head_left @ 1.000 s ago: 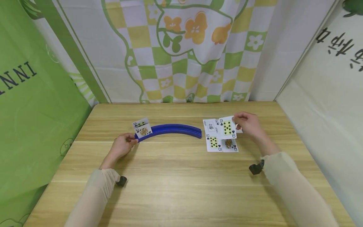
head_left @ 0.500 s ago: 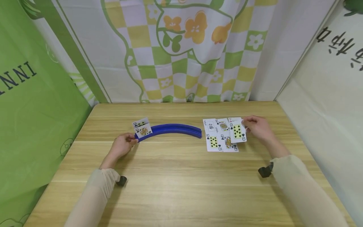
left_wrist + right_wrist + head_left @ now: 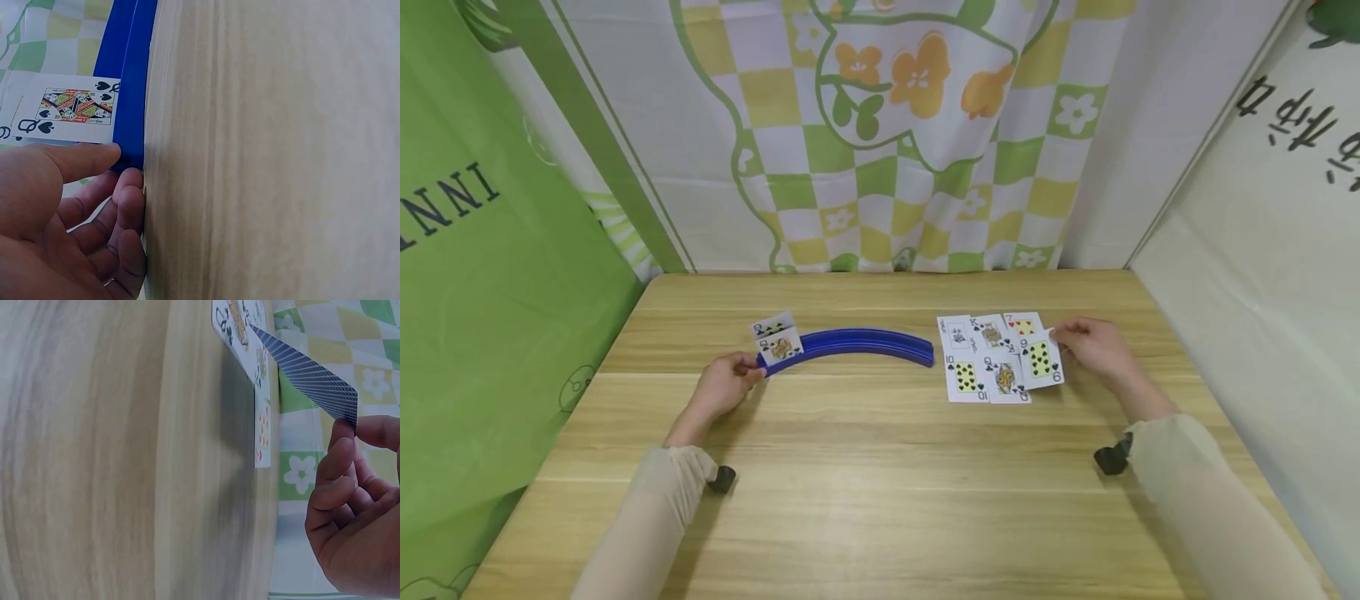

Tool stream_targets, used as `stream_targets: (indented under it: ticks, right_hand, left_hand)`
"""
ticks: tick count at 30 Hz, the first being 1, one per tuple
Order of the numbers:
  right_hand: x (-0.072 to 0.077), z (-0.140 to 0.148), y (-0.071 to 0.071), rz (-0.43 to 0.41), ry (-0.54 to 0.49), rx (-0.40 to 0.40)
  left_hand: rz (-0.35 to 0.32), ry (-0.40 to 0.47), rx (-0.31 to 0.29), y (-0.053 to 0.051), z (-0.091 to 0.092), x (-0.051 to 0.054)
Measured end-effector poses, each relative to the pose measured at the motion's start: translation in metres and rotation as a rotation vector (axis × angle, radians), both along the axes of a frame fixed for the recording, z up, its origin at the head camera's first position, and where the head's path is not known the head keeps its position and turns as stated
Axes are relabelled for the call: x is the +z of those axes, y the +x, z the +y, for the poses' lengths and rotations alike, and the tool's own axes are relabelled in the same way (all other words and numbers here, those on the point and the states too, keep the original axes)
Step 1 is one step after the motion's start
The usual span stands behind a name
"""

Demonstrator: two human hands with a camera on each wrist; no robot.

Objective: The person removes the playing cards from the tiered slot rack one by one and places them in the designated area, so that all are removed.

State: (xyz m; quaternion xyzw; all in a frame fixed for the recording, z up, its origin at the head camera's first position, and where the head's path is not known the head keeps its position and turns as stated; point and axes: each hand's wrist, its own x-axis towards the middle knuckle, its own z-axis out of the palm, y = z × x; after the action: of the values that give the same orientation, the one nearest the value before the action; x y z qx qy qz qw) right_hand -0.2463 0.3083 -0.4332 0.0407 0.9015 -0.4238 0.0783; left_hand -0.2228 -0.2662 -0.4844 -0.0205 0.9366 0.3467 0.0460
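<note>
At the fingertips of your right hand (image 3: pixel 1093 346), you pinch the nine of spades (image 3: pixel 1040 360), tilted over part of the red seven (image 3: pixel 1022 322); left of that hand lie a flat queen (image 3: pixel 1004 379), king (image 3: pixel 992 333), ten (image 3: pixel 966 377) and joker (image 3: pixel 957 335). Your left hand (image 3: pixel 722 385) pinches the end of the blue rack (image 3: pixel 865 339), the queen of spades (image 3: pixel 780 346) propped just past your thumb. Beyond both hangs a checkered curtain (image 3: pixel 880 179).

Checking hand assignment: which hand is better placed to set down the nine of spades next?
Right, most likely: the right hand pinches the nine by the laid-out cards; the left hand, farther off, holds the blue rack.
</note>
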Motion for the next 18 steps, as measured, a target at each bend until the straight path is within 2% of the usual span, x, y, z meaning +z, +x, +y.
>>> stream_targets:
  ticks: [10, 18]
  right_hand:
    - [-0.009, 0.008, 0.0, -0.026, 0.134, 0.064]
    - [-0.014, 0.014, -0.002, -0.118, 0.262, 0.117]
  left_hand:
    - [-0.007, 0.008, -0.004, 0.001, 0.0, -0.001]
    - [-0.019, -0.03, -0.001, 0.001, 0.001, 0.003]
